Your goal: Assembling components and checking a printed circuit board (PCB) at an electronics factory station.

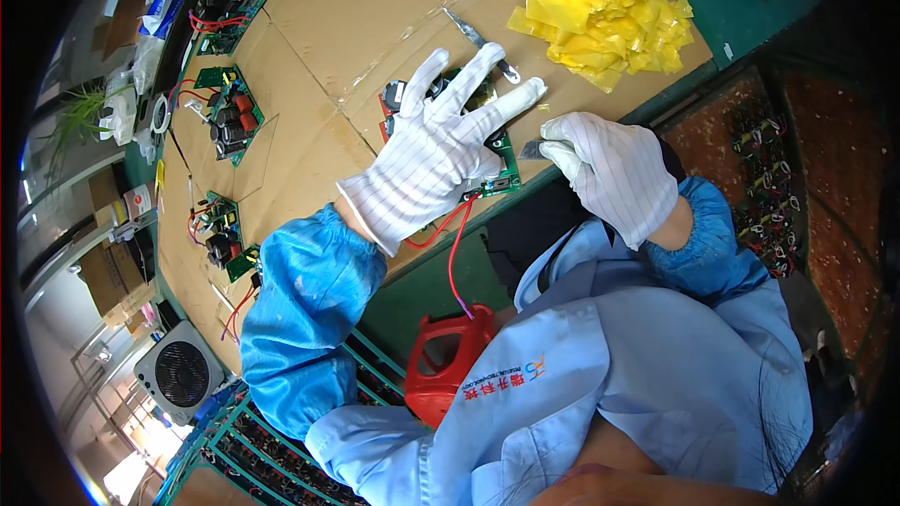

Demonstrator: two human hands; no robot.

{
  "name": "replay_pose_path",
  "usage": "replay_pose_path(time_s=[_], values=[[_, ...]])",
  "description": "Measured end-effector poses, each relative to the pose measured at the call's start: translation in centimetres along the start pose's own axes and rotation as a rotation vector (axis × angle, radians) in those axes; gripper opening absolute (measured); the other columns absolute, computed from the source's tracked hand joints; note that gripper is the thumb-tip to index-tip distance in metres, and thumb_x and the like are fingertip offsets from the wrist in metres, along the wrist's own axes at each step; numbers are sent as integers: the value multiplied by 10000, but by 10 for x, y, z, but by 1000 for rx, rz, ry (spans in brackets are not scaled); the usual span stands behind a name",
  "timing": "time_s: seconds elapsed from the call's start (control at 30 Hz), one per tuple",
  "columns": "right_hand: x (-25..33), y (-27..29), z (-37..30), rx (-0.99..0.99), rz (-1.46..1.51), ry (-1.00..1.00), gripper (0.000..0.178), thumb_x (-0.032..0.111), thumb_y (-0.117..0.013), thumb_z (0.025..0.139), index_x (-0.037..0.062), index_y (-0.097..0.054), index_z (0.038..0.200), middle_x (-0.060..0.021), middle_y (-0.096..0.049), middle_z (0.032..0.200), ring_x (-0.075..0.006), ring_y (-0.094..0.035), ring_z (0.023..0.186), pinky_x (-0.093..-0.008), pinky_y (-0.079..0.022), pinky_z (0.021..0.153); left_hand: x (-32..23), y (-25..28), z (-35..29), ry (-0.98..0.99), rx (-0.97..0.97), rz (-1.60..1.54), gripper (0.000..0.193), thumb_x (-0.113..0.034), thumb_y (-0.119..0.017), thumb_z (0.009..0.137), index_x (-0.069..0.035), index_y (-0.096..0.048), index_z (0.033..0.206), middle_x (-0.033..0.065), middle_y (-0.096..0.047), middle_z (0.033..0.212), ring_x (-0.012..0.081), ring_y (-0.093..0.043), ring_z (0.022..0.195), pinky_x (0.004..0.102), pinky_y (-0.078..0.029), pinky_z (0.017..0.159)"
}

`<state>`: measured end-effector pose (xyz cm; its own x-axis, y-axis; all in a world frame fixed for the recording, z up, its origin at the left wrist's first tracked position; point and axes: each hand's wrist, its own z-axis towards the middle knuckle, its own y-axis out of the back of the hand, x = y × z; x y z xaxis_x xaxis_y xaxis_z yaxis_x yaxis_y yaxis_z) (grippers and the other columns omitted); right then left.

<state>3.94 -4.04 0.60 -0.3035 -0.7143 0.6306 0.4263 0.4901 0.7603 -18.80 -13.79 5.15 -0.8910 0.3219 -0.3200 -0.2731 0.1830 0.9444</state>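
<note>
My left hand (436, 145), in a white striped glove, lies over a green circuit board (509, 169) with its fingers spread. The palm hides much of the board, whose dark components show beside the fingers. Two red wires (454, 244) run from the board over the table's near edge. My right hand (609, 169), gloved too, is closed with its fingertips pinched on a small flat grey piece (531, 150) just right of the board. Whether that piece is a blade, I cannot tell. Beyond my left fingertips lies a slim, pointed grey tool (469, 32), partly behind a finger.
A heap of yellow film pieces (600, 14) sits at the far right of the cardboard-covered table (309, 47). Several circuit boards (234, 117) line its left side. A red plastic container (441, 361) stands below the near edge. A fan (178, 370) and racks of boards are around.
</note>
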Motion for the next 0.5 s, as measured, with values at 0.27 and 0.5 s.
replay_pose_path(time_s=[0.27,0.5], values=[[-1,1,-5,-29,-30,4,255,107,-651,818,110,-590,1067,-85,-681,911,-294,-688,801,-401,-535,637,8,-6,-8,-43,-58,-87,184,-90,-793,617,-229,-700,691,-59,-509,1503,355,-298,1488,647,-192,1156],[-5,1,-6,-53,-33,7,255,111,-654,823,119,-594,1070,-66,-679,899,-280,-686,789,-384,-533,631,20,-1,-18,-23,-150,-329,183,-29,-759,660,-186,-676,704,-9,-640,1288,341,-353,1459,628,-144,1195]])
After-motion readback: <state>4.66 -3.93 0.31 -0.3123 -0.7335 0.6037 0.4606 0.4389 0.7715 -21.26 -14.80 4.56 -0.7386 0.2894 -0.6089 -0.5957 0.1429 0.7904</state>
